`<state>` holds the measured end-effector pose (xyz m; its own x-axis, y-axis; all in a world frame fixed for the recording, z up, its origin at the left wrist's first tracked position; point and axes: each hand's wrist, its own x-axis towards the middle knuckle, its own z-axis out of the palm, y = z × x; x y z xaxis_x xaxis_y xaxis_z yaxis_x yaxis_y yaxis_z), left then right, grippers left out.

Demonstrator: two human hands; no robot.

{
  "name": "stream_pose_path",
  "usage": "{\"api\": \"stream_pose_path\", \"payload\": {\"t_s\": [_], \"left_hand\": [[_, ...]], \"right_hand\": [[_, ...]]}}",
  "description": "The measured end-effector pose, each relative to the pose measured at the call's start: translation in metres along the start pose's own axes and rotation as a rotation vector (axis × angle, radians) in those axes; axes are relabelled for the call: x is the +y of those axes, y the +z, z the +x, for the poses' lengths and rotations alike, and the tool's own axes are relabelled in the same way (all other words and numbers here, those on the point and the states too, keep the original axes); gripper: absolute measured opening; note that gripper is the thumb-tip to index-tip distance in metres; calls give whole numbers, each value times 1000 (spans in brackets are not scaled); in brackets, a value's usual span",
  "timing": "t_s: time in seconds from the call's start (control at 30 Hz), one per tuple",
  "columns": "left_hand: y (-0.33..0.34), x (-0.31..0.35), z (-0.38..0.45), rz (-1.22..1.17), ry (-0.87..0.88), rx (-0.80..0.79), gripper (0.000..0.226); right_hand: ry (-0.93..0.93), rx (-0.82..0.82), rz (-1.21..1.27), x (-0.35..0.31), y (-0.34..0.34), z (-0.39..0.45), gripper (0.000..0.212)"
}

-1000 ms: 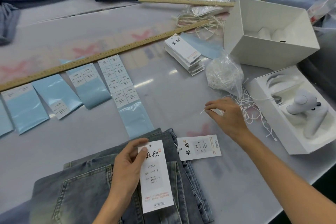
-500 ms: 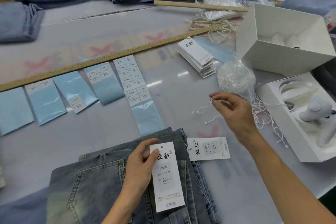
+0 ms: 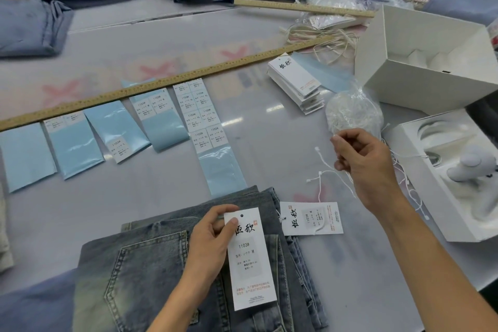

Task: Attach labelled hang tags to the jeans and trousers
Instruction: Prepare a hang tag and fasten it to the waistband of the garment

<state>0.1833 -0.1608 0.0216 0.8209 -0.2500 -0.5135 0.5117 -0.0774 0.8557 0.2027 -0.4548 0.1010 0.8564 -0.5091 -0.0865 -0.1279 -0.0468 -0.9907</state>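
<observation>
White hang tag (image 3: pixel 249 256) pinched by left hand (image 3: pixel 208 245) fingers (image 3: pixel 232 222) over jeans (image 3: pixel 129 272).

Faded denim jeans (image 3: pixel 151 272), matt card hang tag (image 3: pixel 249 259), glossy blue label sheets (image 3: pixel 118 127), wooden ruler (image 3: pixel 167 82), perhaps plastic-sheeted table (image 3: pixel 269 148)

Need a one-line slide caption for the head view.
Left hand holds hang tag over jeans; right hand pinches white string.

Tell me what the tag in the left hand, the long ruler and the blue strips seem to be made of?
Tag: likely matte white card; it stays flat while held at one edge. Ruler: looks like wood, tan with printed marks. Blue strips: probably glossy sticker backing; they reflect light and carry white labels.
</observation>
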Motion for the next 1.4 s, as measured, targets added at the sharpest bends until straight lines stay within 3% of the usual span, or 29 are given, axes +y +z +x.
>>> {"api": "stream_pose_path", "payload": {"t_s": [0.27,0.43,0.63,0.83,0.97,1.13,1.27,1.4], "left_hand": [[6,5,-9,-53,19,22,11],[7,12,-20,-60,86,51,11],[8,16,-30,145,247,40,20],[6,19,-32,119,256,-58,20],[-2,20,-27,-87,150,-61,28],[-10,23,-21,-35,118,-61,19],[-5,17,-22,-57,94,-53,12],[7,7,-23,-195,-46,-79,10]], "right_hand": [[-226,-178,-465,12,61,-88,8],[-204,-163,-660,37,89,-129,5],[-243,-118,-711,37,104,-139,3],[-250,-97,-732,34,101,-134,2],[-308,-141,-783,34,98,-135,2],[-390,-165,-841,39,100,-143,8],[-310,-156,-750,44,101,-147,6],[-190,-118,-635,47,98,-150,9]]}}
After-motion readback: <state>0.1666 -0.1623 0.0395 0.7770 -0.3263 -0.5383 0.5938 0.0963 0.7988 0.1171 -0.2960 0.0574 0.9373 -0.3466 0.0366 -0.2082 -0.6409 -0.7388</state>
